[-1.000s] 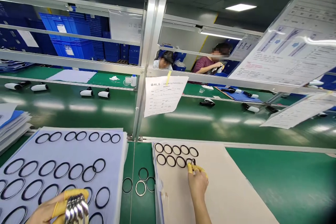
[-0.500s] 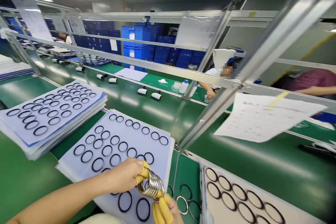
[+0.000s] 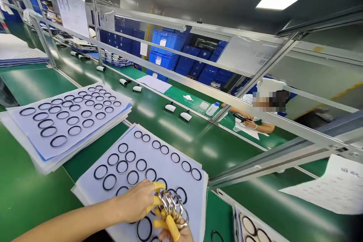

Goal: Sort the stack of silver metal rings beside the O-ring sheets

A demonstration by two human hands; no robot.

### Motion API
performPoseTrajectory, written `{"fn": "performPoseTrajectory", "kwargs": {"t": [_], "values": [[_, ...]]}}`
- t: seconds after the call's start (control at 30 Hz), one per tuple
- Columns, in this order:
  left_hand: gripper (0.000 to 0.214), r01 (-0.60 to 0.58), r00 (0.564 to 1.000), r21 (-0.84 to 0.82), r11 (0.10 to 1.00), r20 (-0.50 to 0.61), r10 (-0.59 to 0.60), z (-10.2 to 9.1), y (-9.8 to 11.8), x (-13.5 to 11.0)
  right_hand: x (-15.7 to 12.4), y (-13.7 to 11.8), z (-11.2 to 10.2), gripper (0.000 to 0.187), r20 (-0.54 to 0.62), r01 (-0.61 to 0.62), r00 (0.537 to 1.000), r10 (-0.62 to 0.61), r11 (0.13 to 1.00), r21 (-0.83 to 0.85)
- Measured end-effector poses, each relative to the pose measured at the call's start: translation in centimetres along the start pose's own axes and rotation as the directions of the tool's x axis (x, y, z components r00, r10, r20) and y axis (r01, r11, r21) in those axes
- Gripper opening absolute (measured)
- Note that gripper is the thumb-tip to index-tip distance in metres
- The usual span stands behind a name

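A bunch of shiny metal rings (image 3: 173, 205) sits between my two hands, above a white sheet (image 3: 176, 179) dotted with black-edged rings (image 3: 133, 177). Yellow finger cots cover several fingertips. My left hand (image 3: 138, 198) pinches the bunch from the left side. From below and the right, my right hand (image 3: 174, 228) closes its fingers round the same rings. Some rings fan apart at the right end of the bunch. My forearm and hands hide part of the sheet and the rings lying on it.
To the left lies a stack of sheets (image 3: 85, 147) bearing more rings. Another ring-covered sheet (image 3: 248, 215) is at the lower right. Ahead runs a green conveyor belt (image 3: 153, 121) with white-and-black parts (image 3: 185, 115), behind an aluminium frame (image 3: 181, 79). A co-worker's hands (image 3: 249, 121) work across the belt.
The view has turned right and tilted, so the sheets and belt shift. The rings are more fanned out between my hands. Across the belt, the co-worker's hands now hold a dark item.
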State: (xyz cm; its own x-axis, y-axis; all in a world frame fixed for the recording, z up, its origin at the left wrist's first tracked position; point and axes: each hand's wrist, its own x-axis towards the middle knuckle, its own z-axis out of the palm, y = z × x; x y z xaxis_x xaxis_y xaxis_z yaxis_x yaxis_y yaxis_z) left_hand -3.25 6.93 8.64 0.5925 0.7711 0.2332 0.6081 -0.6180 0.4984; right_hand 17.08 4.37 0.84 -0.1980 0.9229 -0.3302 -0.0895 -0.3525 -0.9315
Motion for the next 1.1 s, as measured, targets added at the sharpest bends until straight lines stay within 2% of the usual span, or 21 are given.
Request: {"fn": "performPoseTrajectory", "kwargs": {"t": [0.07,0.13,0.23,0.33,0.43,0.57,0.63,0.73,0.83,0.97,1.1], "values": [[0.036,0.057,0.998,-0.055,0.997,-0.012,-0.058,-0.2,-1.6,-1.3,1.7,-0.5,-1.5,0.041,-0.149,0.087,0.983,-0.112,0.982,-0.167],[0.039,0.12,0.992,-0.139,0.983,-0.017,-0.124,-0.1,-3.2,-2.6,3.5,-1.1,-3.3,0.035,-0.278,0.118,0.936,-0.214,0.938,-0.326],[0.038,0.189,0.981,-0.263,0.946,0.007,-0.194,0.4,-5.2,-4.1,6.1,-1.6,-5.8,0.033,-0.406,0.081,0.86,-0.31,0.868,-0.489],[0.037,0.23,0.973,-0.304,0.924,0.068,-0.22,0.9,-6.1,-4.7,8.6,-1.5,-7.6,0.022,-0.474,0.05,0.788,-0.392,0.808,-0.587],[0.039,0.255,0.965,-0.323,0.911,0.137,-0.222,0.8,-6.3,-4.5,10.6,-0.7,-8.9,0.015,-0.524,0.023,0.743,-0.417,0.798,-0.602],[0.038,0.291,0.952,-0.372,0.881,0.203,-0.229,0.1,-6.5,-4.3,11.3,0.6,-10.7,0.019,-0.642,-0.025,0.68,-0.354,0.864,-0.504],[0.038,0.312,0.945,-0.397,0.863,0.224,-0.239,0.0,-7.0,-4.4,11.2,0.9,-11.3,0.022,-0.672,-0.015,0.664,-0.328,0.893,-0.45],[0.037,0.325,0.94,-0.421,0.847,0.242,-0.24,0.1,-8.1,-4.3,11.2,0.7,-10.8,0.023,-0.645,0.048,0.672,-0.364,0.89,-0.453],[0.039,0.316,0.943,-0.413,0.854,0.237,-0.234,0.3,-9.2,-3.4,12.2,0.5,-8.7,0.026,-0.577,0.068,0.671,-0.466,0.813,-0.578],[0.039,0.308,0.947,-0.379,0.872,0.205,-0.246,0.4,-10.6,-1.6,13.5,0.7,-5.1,0.038,-0.375,0.086,0.672,-0.638,0.571,-0.816],[0.039,0.306,0.951,-0.392,0.867,0.16,-0.263,0.5,-11.6,-1.4,13.7,0.8,-3.2,0.052,-0.237,0.03,0.674,-0.7,0.346,-0.938]]}}
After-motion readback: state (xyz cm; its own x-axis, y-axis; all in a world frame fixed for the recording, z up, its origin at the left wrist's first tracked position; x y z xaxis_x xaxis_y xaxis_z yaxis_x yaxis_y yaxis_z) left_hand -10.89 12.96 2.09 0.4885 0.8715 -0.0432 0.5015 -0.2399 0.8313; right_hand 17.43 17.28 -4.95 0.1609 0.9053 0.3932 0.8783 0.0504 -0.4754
